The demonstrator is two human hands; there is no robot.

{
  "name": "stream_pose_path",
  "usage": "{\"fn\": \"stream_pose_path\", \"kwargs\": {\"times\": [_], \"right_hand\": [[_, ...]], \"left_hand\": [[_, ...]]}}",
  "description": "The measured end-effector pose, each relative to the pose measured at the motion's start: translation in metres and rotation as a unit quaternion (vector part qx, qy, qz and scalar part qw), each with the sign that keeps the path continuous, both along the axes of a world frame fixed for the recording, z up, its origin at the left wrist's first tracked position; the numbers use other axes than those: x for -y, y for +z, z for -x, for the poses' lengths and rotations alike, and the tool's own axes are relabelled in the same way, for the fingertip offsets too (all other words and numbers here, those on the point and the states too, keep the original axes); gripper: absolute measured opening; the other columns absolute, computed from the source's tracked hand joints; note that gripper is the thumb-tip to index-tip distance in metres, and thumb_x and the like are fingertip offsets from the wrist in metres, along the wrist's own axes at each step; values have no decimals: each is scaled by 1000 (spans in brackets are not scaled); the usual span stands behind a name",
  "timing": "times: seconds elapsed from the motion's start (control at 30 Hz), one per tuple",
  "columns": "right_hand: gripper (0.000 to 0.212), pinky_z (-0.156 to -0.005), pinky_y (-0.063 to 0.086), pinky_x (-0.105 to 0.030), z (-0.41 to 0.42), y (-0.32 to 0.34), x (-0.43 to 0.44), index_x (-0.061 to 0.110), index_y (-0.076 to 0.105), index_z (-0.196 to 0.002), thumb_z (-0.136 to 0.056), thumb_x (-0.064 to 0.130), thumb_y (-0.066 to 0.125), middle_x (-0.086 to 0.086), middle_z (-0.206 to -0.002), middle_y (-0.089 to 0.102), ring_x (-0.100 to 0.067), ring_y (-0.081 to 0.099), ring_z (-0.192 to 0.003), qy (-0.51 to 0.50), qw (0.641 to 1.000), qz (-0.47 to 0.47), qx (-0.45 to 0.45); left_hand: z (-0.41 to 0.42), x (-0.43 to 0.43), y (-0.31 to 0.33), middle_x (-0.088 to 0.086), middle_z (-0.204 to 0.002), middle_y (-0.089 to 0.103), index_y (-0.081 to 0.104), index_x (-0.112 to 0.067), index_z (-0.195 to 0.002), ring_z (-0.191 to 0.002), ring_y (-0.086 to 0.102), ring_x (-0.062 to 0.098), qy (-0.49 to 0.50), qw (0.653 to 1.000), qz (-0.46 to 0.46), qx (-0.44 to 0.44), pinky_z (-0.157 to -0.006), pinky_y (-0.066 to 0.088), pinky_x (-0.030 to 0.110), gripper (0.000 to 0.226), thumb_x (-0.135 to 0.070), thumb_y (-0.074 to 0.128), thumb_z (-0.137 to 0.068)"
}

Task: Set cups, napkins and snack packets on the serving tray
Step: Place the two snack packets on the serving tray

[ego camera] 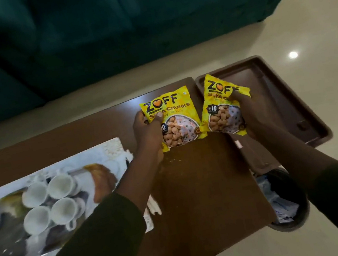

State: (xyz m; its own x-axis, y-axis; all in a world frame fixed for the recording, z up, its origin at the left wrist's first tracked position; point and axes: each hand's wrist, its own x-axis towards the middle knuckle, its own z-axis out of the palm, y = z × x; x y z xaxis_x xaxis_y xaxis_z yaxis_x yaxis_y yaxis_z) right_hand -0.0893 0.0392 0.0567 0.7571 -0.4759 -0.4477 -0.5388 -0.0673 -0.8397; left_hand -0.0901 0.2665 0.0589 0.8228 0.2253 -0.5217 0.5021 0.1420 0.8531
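My left hand (146, 129) grips a yellow snack packet (174, 113) at its left edge, over the far part of the brown table (204, 177). In my right hand (249, 110) is a second yellow packet (218, 106), held by its right side, just past the table's right end and over the left edge of a dark brown tray (279, 88). Both packets face up, side by side. Several white cups (49, 202) stand close together on a white patterned serving tray (12, 219) at the table's left. My left sleeve hides part of that tray.
A dark green sofa (82, 35) runs along the far side of the table. A round bin (285, 198) with a plastic liner stands on the pale floor (312, 16) below the table's right end. White napkins (154, 207) show under my left forearm.
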Motion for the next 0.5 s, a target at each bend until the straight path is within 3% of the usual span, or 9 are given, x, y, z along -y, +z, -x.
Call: {"fn": "stream_pose_path", "kwargs": {"times": [0.13, 0.23, 0.3, 0.37, 0.43, 0.5], "right_hand": [[54, -78, 60, -46, -21, 21, -77, 15, 61, -111, -66, 44, 68, -8, -104, 70, -26, 71, -90, 31, 999, 25, 30], [59, -87, 56, -51, -31, 35, -138, 17, 56, -117, -65, 45, 67, -9, -110, 67, -29, 68, -96, 47, 998, 6, 37], [58, -82, 58, -51, -35, 42, -175, 19, 56, -112, -65, 51, 66, -10, -111, 63, -30, 68, -94, 60, 997, 24, 44], [54, -69, 58, -36, -32, 50, -210, 22, 58, -107, -68, 59, 61, -4, -98, 61, -22, 65, -86, 100, 990, 88, 49], [50, -65, 49, -21, -27, 49, -236, 15, 56, -116, -80, 49, 60, 5, -91, 58, -16, 58, -83, 132, 981, 122, 69], [46, -77, 49, -28, -22, 41, -261, 12, 50, -121, -85, 39, 61, 0, -103, 61, -18, 58, -89, 158, 980, 104, 65]], "left_hand": [[4, -77, 21, 4, -111, 67, 59, -14, -114, -108, 65, 31, 37, 999, 13, 13, -93, 53, 56, 19, -15, 58, -95], [6, -133, 34, 9, -114, 68, 58, -13, -113, -107, 66, 32, 65, 997, -3, 30, -90, 55, 52, 18, -16, 58, -94], [7, -172, 38, 5, -111, 68, 57, -18, -109, -105, 67, 29, 78, 996, -14, 38, -90, 55, 53, 16, -18, 59, -94], [11, -211, 39, 1, -107, 67, 54, -20, -111, -103, 67, 27, 98, 994, -24, 38, -90, 55, 53, 19, -19, 60, -93], [16, -247, 36, 4, -111, 65, 50, -19, -115, -104, 66, 29, 119, 992, -36, 30, -89, 55, 52, 24, -20, 61, -93], [25, -286, 30, 7, -114, 66, 51, -20, -111, -103, 67, 30, 127, 991, -44, 24, -86, 56, 51, 21, -20, 61, -93]]}}
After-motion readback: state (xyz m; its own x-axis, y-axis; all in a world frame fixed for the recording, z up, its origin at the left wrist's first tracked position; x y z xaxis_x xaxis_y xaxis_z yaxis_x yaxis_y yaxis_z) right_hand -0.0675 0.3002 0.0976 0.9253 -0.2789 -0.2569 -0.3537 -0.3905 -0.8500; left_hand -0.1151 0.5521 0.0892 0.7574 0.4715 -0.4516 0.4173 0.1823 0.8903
